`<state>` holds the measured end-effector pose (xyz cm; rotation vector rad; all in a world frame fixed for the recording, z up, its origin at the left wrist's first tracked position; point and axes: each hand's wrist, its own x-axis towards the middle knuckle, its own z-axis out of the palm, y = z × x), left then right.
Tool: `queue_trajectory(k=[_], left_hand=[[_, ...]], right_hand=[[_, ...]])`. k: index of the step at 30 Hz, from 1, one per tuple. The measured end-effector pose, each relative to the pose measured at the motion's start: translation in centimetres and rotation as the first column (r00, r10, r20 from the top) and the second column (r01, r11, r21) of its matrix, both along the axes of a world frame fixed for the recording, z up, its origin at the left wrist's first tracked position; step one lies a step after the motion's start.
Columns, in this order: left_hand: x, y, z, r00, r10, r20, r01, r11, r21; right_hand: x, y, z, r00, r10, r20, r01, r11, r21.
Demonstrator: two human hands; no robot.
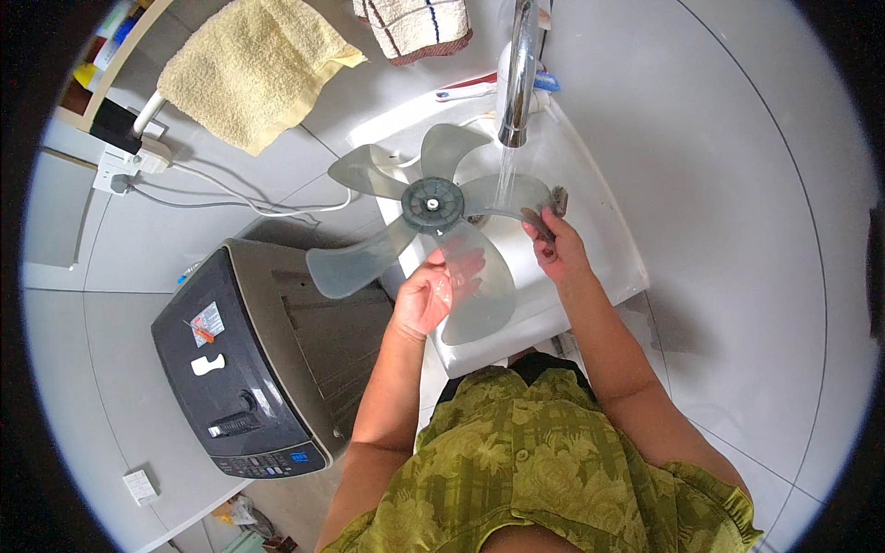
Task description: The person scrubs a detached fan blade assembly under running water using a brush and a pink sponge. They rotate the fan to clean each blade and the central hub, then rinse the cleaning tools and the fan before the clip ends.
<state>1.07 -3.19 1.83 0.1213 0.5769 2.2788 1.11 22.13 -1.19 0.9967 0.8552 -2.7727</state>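
Observation:
A translucent grey plastic fan blade [433, 205] with several vanes and a dark round hub is held over the white sink [599, 249]. My left hand [429, 290] supports it from below, the fingers showing through the lower vane. At the right-hand vane's tip, my right hand [560, 247] is closed round a crumpled dark grey-brown rag [541, 229], pressing it against the vane; its exact kind is hard to make out. Water runs from the chrome faucet [519, 92] onto that same vane.
Toothbrushes [468, 91] lie on the sink's back ledge. A yellow towel [253, 69] and a checked towel [419, 28] hang above. Left of the sink stands a dark-lidded washing machine [235, 369]. Cables run from plugs at the wall socket [115, 170]. White tiled wall rises on the right.

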Motion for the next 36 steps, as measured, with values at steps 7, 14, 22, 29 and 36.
queue_trajectory(k=[7, 14, 22, 29, 36], left_hand=[[-2.2, 4.8, -2.9, 0.952, 0.208, -0.225, -0.258, 0.941, -0.219], [-3.4, 8.3, -1.9, 0.922, 0.375, 0.1, -0.374, 0.927, -0.032], [-3.1, 8.7, -1.3, 0.941, 0.334, -0.06, -0.339, 0.927, -0.159], [-2.3, 9.6, -2.1, 0.935, 0.35, -0.056, -0.354, 0.926, -0.132], [-1.6, 8.8, -0.5, 0.953, 0.238, -0.19, -0.272, 0.945, -0.183]], right_hand=[[2.1, -3.1, 3.0, 0.992, 0.128, -0.023, -0.123, 0.982, 0.146], [2.3, -0.9, 3.2, 0.959, 0.28, 0.051, -0.177, 0.445, 0.878], [2.0, 1.8, 7.0, 0.824, 0.407, 0.395, -0.12, -0.555, 0.823], [-2.2, -1.9, 6.4, 0.753, 0.534, 0.384, -0.008, -0.576, 0.817], [-1.8, 2.4, 6.7, 0.725, 0.515, 0.457, -0.108, -0.57, 0.815]])
